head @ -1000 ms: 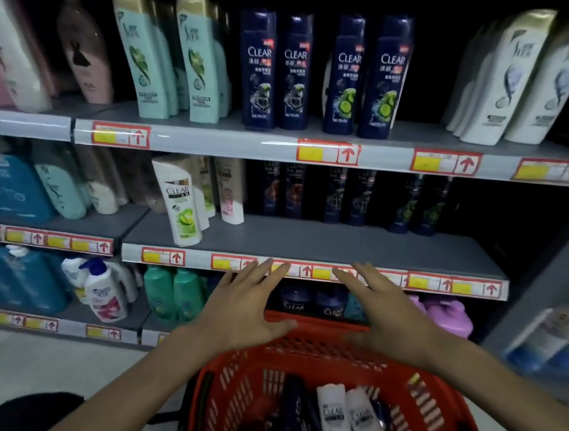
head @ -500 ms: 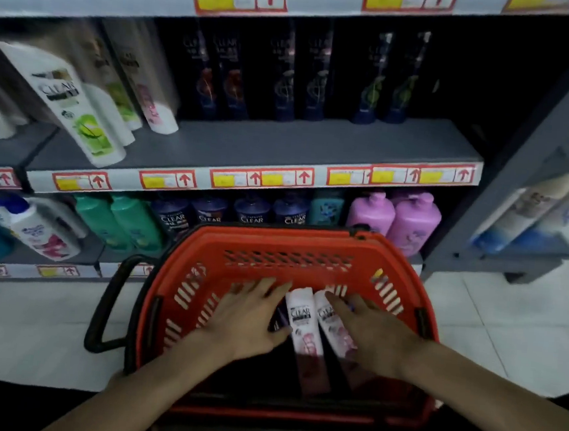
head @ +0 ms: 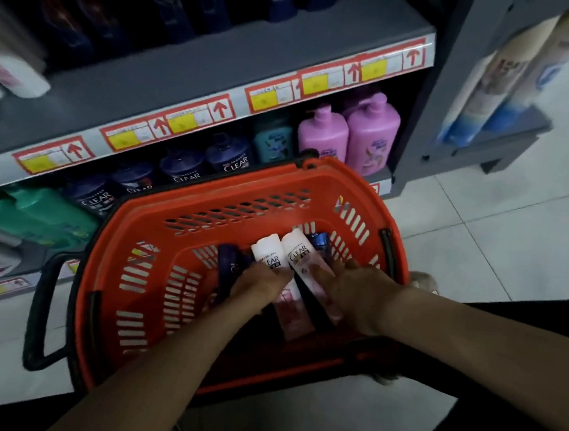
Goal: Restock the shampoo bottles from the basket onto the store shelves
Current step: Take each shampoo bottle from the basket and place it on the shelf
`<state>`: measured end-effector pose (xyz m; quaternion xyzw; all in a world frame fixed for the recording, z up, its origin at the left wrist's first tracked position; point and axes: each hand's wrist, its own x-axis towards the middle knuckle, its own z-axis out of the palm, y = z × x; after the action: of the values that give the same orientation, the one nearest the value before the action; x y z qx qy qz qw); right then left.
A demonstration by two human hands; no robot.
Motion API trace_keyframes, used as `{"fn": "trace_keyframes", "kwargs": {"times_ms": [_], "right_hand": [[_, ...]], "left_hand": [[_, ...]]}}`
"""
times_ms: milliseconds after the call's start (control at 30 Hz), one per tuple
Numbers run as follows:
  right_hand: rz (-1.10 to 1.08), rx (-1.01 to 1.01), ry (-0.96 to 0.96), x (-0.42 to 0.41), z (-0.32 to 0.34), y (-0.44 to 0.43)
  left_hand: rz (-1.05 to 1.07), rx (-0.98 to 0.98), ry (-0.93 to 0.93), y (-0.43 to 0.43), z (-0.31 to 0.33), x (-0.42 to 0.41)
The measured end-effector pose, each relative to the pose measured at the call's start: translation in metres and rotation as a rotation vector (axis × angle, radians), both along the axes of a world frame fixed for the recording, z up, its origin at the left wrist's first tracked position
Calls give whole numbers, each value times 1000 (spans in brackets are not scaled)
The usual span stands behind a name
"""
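The grey shelf [head: 193,66] runs across the far side with bare room along its front edge, and the red basket [head: 185,227] sits on the floor just near of it — parked close, I'd judge, so each bottle has a short trip up. Down inside, two white shampoo bottles [head: 269,258] lie side by side, caps pointing far, dark bottles tucked around them. The left hand [head: 260,282] curls onto the left white bottle, the right hand [head: 352,290] lays spread fingers on the right one — whether either grip has closed, I cannot tell.
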<state>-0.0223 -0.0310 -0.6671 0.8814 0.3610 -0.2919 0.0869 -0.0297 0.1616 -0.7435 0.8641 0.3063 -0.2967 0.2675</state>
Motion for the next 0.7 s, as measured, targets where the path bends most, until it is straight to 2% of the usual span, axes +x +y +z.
{"fn": "trace_keyframes", "kwargs": {"times_ms": [133,333,533,700], "right_hand": [[-6,-2,-6,1,1,10],[42,-38,21,7,6,27],[65,-100,17,11,11,35],[43,-113,-11,10,28,51]], "left_hand": [[180,-53,-33,-12,-23,10],[339,-115,-25,-15,-24,16],[391,-157,-84,-11,-11,6],[437,-279,-170,14,5,-3]]}}
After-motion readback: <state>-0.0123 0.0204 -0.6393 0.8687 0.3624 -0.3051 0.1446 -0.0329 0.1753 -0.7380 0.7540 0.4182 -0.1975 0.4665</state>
